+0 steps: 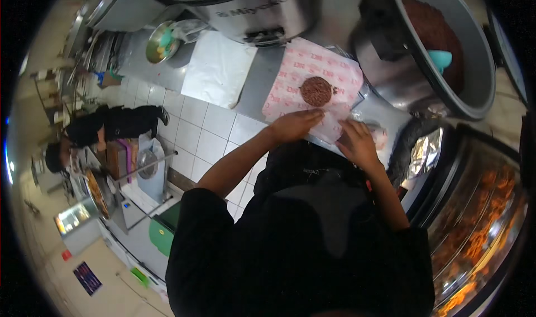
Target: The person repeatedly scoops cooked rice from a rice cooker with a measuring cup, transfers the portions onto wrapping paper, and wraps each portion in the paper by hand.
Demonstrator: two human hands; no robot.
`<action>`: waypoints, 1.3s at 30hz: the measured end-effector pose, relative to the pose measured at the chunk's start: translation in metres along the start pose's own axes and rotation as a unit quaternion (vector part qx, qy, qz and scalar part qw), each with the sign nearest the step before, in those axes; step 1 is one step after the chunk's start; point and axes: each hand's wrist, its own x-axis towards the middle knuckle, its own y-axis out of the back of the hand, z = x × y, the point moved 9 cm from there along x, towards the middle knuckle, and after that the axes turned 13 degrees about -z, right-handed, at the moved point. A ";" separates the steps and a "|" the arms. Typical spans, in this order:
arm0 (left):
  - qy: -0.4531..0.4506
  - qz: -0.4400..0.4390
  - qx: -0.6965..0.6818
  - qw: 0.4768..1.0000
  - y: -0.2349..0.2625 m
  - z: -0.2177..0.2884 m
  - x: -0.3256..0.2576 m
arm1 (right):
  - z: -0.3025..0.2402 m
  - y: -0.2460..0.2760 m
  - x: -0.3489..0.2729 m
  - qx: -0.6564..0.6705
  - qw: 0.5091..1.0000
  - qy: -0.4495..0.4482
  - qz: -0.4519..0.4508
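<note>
A sheet of white and pink printed wrapping paper [296, 67] lies on the steel counter in front of me. A round, flat-topped mound of brown rice [316, 91] sits on it, with a few grains scattered beside. At the paper's near edge, my left hand [296, 125] holds the sheet, its fingers together and pointing right. My right hand [357, 142] grips the same edge a little farther right, fingers bent over the paper. The thumbs are partly hidden. Beside my right hand lies a small wrapped bundle [379, 138] in similar paper.
A large open rice cooker [379, 74] stands at the right, with brown rice and a turquoise scoop [440, 59] inside. Another cooker [257, 15] stands behind. White sheets [218, 68] and a metal bowl [162, 43] lie left. A glass food case [474, 227] is near right; a person [106, 128] stands left.
</note>
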 end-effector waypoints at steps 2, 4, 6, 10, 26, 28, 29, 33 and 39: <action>-0.028 0.046 -0.006 0.999 0.010 0.001 0.006 | 0.002 -0.012 0.007 -0.020 0.999 -0.012 0.027; -0.035 0.048 0.000 0.998 0.011 0.000 0.013 | 0.018 -0.025 0.006 -0.042 0.998 -0.016 0.054; -0.034 0.054 -0.021 0.998 0.009 0.005 0.010 | 0.032 -0.041 -0.004 -0.105 0.992 -0.017 0.065; 0.040 0.157 0.021 0.987 0.018 -0.025 -0.043 | 0.040 -0.014 -0.014 0.004 0.992 -0.015 0.125; 0.189 0.227 -0.379 0.877 0.013 -0.143 -0.093 | 0.063 -0.036 -0.028 0.050 0.883 -0.351 0.306; 0.202 0.233 -0.400 0.863 0.016 -0.132 -0.100 | -0.003 -0.063 0.009 -0.113 0.981 -0.084 0.137; 0.199 0.230 -0.401 0.864 0.016 -0.131 -0.101 | -0.028 -0.074 0.020 -0.157 0.980 -0.053 0.113; 0.246 0.145 -0.425 0.859 0.014 -0.140 -0.117 | -0.048 -0.100 0.045 -0.167 0.982 -0.061 0.065; 0.076 0.205 -0.082 0.972 0.122 -0.127 -0.027 | -0.057 -0.092 0.058 -0.187 0.974 -0.071 0.105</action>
